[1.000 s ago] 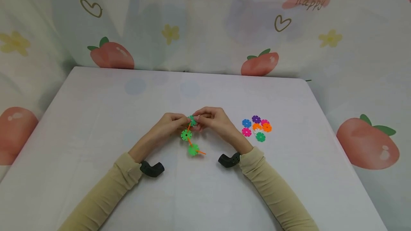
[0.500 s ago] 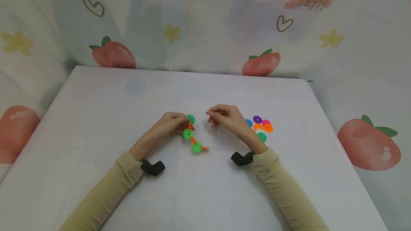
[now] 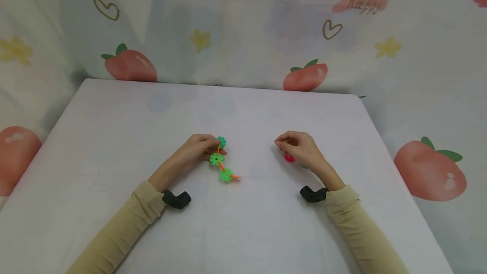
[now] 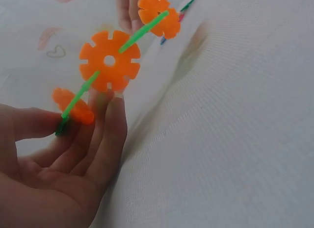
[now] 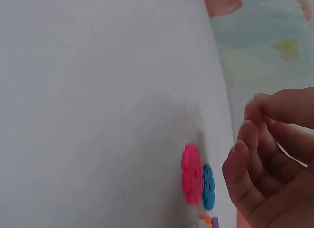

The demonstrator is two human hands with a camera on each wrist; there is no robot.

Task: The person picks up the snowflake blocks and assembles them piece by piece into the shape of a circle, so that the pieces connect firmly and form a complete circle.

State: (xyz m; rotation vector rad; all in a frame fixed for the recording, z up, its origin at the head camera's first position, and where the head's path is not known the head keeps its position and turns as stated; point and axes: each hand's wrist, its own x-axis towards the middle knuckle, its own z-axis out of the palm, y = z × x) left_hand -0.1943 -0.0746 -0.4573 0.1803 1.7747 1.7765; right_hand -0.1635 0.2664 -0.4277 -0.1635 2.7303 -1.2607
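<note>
My left hand (image 3: 195, 149) pinches one end of a chain of notched flower-shaped plastic discs. Green discs (image 3: 226, 175) joined by orange ones seen edge-on make up the chain in the head view. From the left wrist, orange discs (image 4: 117, 44) face the camera, with thin green edges (image 4: 142, 32) between them; the thumb and fingertips grip the lower end. My right hand (image 3: 302, 147) hovers over the loose discs, fingers loosely curled with nothing visible between them. Below it show a pink disc (image 5: 191, 174) and a blue disc (image 5: 208, 186); most of the pile is hidden in the head view.
A white cloth (image 3: 243, 223) covers the table, whose far edge meets a printed curtain (image 3: 236, 24). Black curved mounts (image 3: 176, 200) stick out from both wrists. Orange and purple discs (image 5: 215, 222) peek in at the bottom of the right wrist view.
My right hand has let go of the chain and moved right, over the loose discs. My left hand still holds the chain in nearly the same place.
</note>
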